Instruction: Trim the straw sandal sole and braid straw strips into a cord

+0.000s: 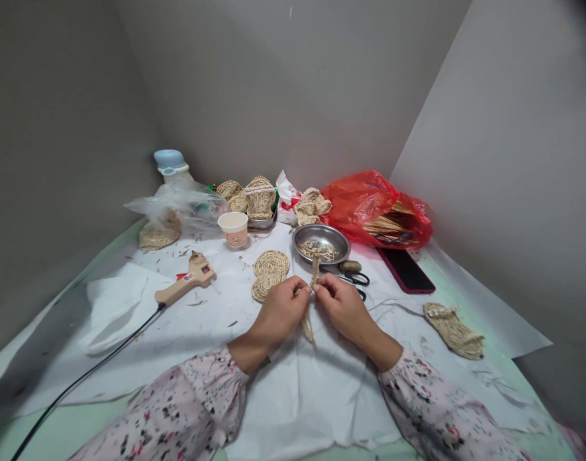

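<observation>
Between my two hands is a straw braid (pixel 315 267), its plaited end pointing up and loose strands hanging below. My left hand (pixel 287 303) pinches it from the left side. My right hand (pixel 339 303) pinches it from the right, with the fingertips of both hands close together. Just beyond my left hand lies a woven straw sole (pixel 270 274) shaped like a figure eight. Past the braid stands a round metal bowl (pixel 341 246) with straw scraps in it. Black-handled scissors (pixel 357 278) are partly hidden behind my right hand.
A glue gun (pixel 187 280) with a black cord lies at left, near a paper cup (pixel 234 229). A red plastic bag (pixel 364 205) of straw is at the back right, with a phone (pixel 408 271) before it. One straw slipper (pixel 453 330) lies far right.
</observation>
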A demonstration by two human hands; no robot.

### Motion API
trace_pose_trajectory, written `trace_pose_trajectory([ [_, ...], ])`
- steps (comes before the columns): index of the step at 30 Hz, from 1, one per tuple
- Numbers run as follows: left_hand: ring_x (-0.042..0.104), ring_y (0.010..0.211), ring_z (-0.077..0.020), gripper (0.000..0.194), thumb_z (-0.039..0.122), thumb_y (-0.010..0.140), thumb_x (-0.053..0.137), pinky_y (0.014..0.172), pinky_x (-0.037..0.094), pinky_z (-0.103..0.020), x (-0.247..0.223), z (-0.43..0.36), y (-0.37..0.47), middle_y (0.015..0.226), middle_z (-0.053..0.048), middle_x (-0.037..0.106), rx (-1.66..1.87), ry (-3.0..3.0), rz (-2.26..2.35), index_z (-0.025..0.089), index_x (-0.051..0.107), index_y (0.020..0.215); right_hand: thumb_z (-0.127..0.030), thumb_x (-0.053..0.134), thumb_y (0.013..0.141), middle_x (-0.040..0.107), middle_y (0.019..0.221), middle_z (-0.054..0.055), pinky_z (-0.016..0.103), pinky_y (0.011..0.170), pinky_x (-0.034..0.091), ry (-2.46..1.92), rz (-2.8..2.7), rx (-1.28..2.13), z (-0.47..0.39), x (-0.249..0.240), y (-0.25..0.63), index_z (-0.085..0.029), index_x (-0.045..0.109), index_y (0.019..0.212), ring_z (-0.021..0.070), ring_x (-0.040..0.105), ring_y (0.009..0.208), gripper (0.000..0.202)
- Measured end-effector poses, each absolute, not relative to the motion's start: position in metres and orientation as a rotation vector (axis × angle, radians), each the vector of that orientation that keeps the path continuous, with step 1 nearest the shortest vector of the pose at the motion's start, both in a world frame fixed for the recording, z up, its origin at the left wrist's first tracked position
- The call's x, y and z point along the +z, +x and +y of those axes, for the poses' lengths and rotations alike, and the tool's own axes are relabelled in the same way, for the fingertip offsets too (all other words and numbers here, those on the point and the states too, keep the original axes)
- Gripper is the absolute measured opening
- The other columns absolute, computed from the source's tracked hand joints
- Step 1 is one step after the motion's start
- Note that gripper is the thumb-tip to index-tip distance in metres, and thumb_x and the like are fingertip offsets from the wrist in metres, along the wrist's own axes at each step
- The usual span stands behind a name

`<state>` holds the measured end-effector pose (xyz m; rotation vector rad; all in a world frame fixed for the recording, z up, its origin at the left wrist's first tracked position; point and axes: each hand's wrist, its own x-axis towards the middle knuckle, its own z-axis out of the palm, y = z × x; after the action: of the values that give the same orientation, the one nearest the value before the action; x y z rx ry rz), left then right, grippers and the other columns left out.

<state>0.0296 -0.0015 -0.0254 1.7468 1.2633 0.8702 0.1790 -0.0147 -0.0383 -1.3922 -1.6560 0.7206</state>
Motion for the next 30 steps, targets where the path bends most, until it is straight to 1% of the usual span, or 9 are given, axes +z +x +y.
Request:
trace_pose_trajectory([
  [3, 0.043, 0.056, -0.0144, 0.015, 0.031, 0.079, 0.052, 0.056, 0.03, -0.025, -0.023, -0.002, 0.029, 0.055, 0.004, 0.048, 0.874, 1.737, 1.341, 0.018, 0.059, 0.074, -0.026, 0.049, 0.085, 0.063, 0.071, 0.001, 0.027, 0.066, 0.039, -1.396, -1.65, 0.716, -0.015, -0.038, 0.179, -0.02, 0.059, 0.077, 0.0171, 0.056, 0.067, 0.014],
  [9, 0.042, 0.053, -0.0132, 0.02, 0.035, 0.08, 0.052, 0.054, 0.03, -0.024, -0.023, -0.003, 0.03, 0.054, 0.005, 0.046, 0.904, 1.727, 1.403, 0.019, 0.056, 0.069, -0.027, 0.048, 0.086, 0.062, 0.069, 0.0, 0.026, 0.063, 0.038, -1.407, -1.666, 0.69, -0.016, -0.038, 0.177, -0.02, 0.058, 0.077, 0.0162, 0.055, 0.064, 0.015],
  [13, 0.041, 0.054, -0.0123, 0.021, 0.036, 0.081, 0.053, 0.054, 0.031, -0.024, -0.022, -0.005, 0.03, 0.056, 0.005, 0.045, 0.953, 1.705, 1.323, 0.018, 0.054, 0.069, -0.026, 0.048, 0.086, 0.063, 0.069, 0.0, 0.026, 0.064, 0.038, -1.406, -1.663, 0.682, -0.015, -0.039, 0.178, -0.02, 0.057, 0.077, 0.0157, 0.056, 0.065, 0.014],
  [18, 0.042, 0.055, -0.0119, 0.019, 0.031, 0.084, 0.049, 0.056, 0.033, -0.024, -0.016, -0.011, 0.032, 0.059, 0.005, 0.049, 0.973, 1.729, 1.259, 0.018, 0.056, 0.073, -0.028, 0.049, 0.086, 0.063, 0.068, -0.001, 0.026, 0.063, 0.039, -1.423, -1.605, 0.706, -0.014, -0.041, 0.179, -0.02, 0.057, 0.075, 0.0155, 0.056, 0.064, 0.016],
  [25, 0.05, 0.062, -0.0136, 0.021, 0.029, 0.086, 0.045, 0.061, 0.036, -0.025, -0.014, -0.016, 0.034, 0.065, 0.001, 0.057, 0.963, 1.865, 1.232, 0.017, 0.057, 0.074, -0.031, 0.05, 0.085, 0.065, 0.072, 0.001, 0.027, 0.067, 0.041, -1.4, -1.499, 0.761, -0.012, -0.043, 0.18, -0.019, 0.06, 0.077, 0.0169, 0.058, 0.069, 0.017],
  [30, 0.049, 0.058, -0.013, 0.02, 0.026, 0.087, 0.045, 0.059, 0.033, -0.025, -0.016, -0.018, 0.035, 0.062, 0.001, 0.057, 0.888, 2.01, 1.241, 0.017, 0.057, 0.073, -0.031, 0.052, 0.083, 0.064, 0.073, 0.001, 0.028, 0.068, 0.04, -1.42, -1.454, 0.751, -0.011, -0.043, 0.181, -0.019, 0.06, 0.076, 0.0171, 0.055, 0.069, 0.017],
])
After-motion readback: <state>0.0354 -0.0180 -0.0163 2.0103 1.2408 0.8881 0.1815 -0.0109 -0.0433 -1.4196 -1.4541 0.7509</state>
